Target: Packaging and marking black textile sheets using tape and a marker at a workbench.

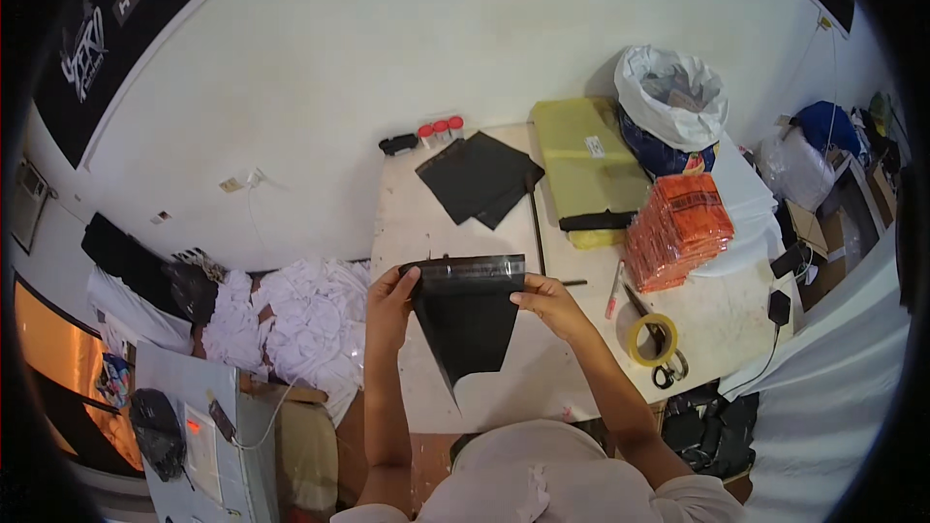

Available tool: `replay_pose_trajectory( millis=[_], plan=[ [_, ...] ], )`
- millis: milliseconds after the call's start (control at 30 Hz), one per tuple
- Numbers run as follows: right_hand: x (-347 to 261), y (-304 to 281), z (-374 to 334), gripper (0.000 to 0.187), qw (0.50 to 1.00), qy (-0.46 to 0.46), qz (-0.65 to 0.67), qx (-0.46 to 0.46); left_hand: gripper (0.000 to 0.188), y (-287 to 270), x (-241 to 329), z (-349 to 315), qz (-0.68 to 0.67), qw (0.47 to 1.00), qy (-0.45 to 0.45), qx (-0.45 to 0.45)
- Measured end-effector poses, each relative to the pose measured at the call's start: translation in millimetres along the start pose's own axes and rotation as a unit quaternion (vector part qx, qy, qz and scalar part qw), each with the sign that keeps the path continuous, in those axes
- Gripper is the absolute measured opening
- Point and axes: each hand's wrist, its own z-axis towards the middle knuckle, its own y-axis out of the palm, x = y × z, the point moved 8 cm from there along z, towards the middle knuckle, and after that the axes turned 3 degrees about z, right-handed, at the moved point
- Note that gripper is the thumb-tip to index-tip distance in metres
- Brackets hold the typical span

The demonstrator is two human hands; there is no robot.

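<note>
Between my two hands hangs a black plastic mailing bag [470, 320], with a shiny clear strip along its top edge. My left hand [392, 295] pinches the top left corner, thumb on the near side. My right hand [547, 305] grips the top right corner in the same way. The bag's lower part narrows and hangs above the white table [407, 223]. Beyond it, more flat black bags [481, 174] lie overlapping on the tabletop. A thin black rod [539, 232] lies behind my right hand.
Right of my hands are a marker [614, 291], a yellow tape roll [635, 353] and black-handled scissors [665, 376]. Farther back stand orange wrapped packets [678, 232], a yellow package [581, 145] and a white sack [668, 121]. Red-lidded containers [441, 131] sit by the wall.
</note>
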Motion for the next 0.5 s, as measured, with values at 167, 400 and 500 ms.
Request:
replay_pose_trajectory(
  millis=[167,400,500],
  plan=[
    [46.1,-40.9,-33.1,0.006,0.993,0.049,-0.002,0.105,0.017,-10.4,-117.2,-11.5,-0.045,0.984,-0.174,0.003],
    [85.6,-95.3,-82.2,0.013,0.974,0.13,-0.044,0.183,0.028,0.0,-215.9,-13.1,0.005,0.975,-0.205,-0.087],
    [96.5,-110.0,-87.0,0.019,0.975,0.112,-0.043,0.189,0.027,9.7,-226.3,-10.5,0.098,0.987,-0.124,-0.039]
  ],
)
